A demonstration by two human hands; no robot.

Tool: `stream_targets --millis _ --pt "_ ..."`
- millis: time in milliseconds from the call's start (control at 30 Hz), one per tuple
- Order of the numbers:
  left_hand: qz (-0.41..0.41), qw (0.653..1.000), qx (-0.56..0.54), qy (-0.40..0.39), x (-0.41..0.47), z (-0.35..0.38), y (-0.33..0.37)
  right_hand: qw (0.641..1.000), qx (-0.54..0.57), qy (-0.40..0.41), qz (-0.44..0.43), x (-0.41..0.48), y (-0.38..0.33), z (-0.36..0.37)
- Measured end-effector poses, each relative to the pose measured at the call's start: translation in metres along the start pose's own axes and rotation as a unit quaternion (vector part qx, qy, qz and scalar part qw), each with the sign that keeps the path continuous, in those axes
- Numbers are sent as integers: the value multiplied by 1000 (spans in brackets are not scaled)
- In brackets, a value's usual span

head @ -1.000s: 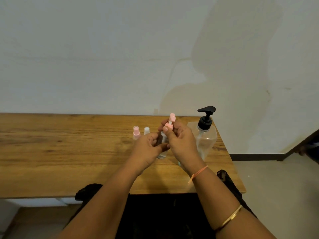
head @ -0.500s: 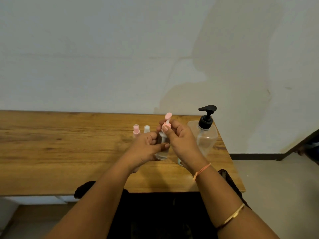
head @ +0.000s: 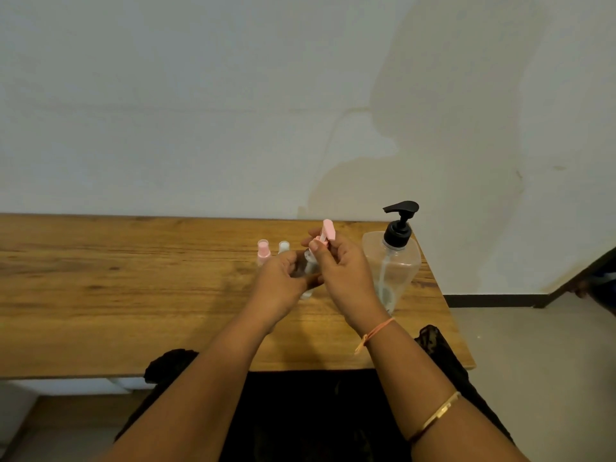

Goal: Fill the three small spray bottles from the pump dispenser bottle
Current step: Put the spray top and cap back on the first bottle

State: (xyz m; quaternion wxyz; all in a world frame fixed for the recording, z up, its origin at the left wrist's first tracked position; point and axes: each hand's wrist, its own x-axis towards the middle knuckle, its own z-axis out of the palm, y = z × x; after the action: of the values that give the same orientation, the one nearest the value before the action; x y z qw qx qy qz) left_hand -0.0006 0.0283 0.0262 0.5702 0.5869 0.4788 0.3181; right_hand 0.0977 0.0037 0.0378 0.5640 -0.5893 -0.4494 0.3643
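My left hand [head: 282, 284] grips a small clear spray bottle [head: 309, 269] just above the wooden table [head: 133, 295]. At the bottle's neck my right hand [head: 343, 271] pinches its pink spray top [head: 326, 232], which sticks up above my fingers. Two more small spray bottles stand behind my left hand: one with a pink top [head: 263, 251] and one with a pale top [head: 283, 247]. The clear pump dispenser bottle [head: 393, 268] with a black pump head stands upright just right of my right hand.
The table ends at a wall behind the bottles, and its right edge lies close to the dispenser. Grey floor [head: 533, 361] lies to the right. Dark clothing [head: 316, 411] covers my lap below the table's front edge.
The pink spray top has tilted and turned slightly in my right fingers. Both hands and the held bottle stay in nearly the same spot.
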Motion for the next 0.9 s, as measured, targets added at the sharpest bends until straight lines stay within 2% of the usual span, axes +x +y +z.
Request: stream_targets --millis 100,200,300,433,567,700,900 --pt "-3 1000 -4 16 2 -1 1 999 -36 -10 -33 -1 1 -5" --pt "-13 1000 4 23 3 -2 2 991 -118 -14 -68 -2 2 -9" --pt "-18 1000 7 6 2 -2 3 985 -156 -5 -71 -1 2 -10" --pt "-15 1000 17 -6 2 -4 1 987 -147 1 -65 -3 1 -10" --pt "-30 996 85 -26 2 -8 -3 980 -192 7 -55 -3 3 -9" --pt "-62 976 206 43 0 -19 -4 959 -280 17 -43 2 17 -2" --pt "-88 965 229 90 2 -33 -10 940 -338 31 13 23 43 6"
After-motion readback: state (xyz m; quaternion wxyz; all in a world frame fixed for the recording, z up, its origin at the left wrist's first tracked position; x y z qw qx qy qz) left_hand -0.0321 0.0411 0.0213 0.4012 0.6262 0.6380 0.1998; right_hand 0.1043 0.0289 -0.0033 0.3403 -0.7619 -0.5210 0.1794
